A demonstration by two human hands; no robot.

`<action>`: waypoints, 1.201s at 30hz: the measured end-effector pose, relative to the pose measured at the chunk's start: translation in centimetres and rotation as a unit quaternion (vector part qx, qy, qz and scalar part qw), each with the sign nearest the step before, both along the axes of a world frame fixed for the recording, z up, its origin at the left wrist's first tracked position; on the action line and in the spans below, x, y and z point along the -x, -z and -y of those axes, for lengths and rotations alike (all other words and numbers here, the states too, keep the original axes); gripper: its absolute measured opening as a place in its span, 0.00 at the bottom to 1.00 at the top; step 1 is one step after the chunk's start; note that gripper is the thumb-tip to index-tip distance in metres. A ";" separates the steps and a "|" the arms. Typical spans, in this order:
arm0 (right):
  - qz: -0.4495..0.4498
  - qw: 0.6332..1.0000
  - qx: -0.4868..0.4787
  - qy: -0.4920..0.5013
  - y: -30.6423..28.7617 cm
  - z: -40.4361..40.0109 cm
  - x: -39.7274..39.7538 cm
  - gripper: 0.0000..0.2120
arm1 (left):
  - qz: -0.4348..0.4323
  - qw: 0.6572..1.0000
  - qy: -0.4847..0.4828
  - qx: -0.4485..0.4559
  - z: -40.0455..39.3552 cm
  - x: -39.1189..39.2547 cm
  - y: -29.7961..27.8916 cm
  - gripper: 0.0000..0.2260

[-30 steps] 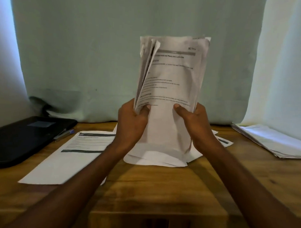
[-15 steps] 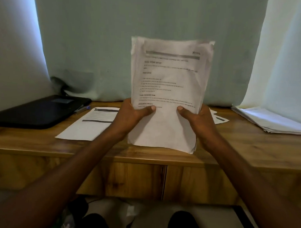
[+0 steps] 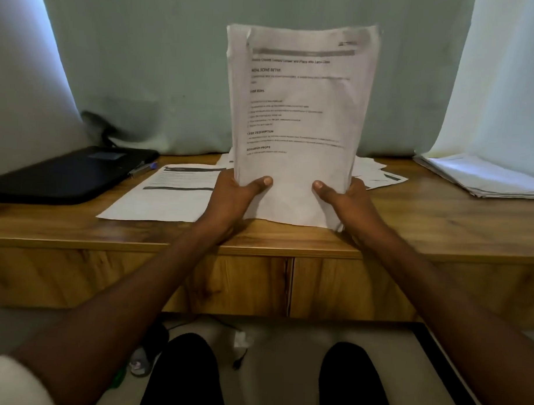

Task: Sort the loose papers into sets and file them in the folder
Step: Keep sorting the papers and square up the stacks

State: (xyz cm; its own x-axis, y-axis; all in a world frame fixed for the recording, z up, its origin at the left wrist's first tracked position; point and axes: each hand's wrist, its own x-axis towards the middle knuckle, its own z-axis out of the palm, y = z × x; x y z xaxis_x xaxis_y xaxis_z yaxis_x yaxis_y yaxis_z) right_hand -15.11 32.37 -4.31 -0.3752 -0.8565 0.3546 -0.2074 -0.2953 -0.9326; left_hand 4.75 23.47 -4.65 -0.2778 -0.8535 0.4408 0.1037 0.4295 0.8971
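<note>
A wooden desk (image 3: 440, 226) runs across the middle of the frame, its front panels showing below the edge, with a pale green curtain (image 3: 173, 62) hanging behind it across the top. Upright in the centre of the frame stands a stack of papers (image 3: 299, 106), printed side toward the camera, its bottom edge resting on the desk near the front edge. A black folder (image 3: 64, 174) lies flat at the left of the frame on the desk, and a pen (image 3: 143, 168) lies just beside its right edge. Between the folder and the upright stack a single printed sheet (image 3: 169, 196) lies flat on the wood. At the right of the frame, well apart from the stack, a pile of white sheets (image 3: 484, 178) lies on the desk. More loose sheets (image 3: 378, 176) show behind the stack, at centre right. The left hand (image 3: 234, 198) grips the stack's lower left edge, thumb across the front page and fingers hidden behind it. The right hand (image 3: 347, 202) grips the lower right edge the same way, thumb pressed on the front, fingers out of sight behind the paper
</note>
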 end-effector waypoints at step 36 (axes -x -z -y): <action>0.143 0.990 0.000 0.023 0.0 3.4 5.2 0.22 | 0.127 0.991 0.044 -0.013 4.5 -0.3 -3.0 0.12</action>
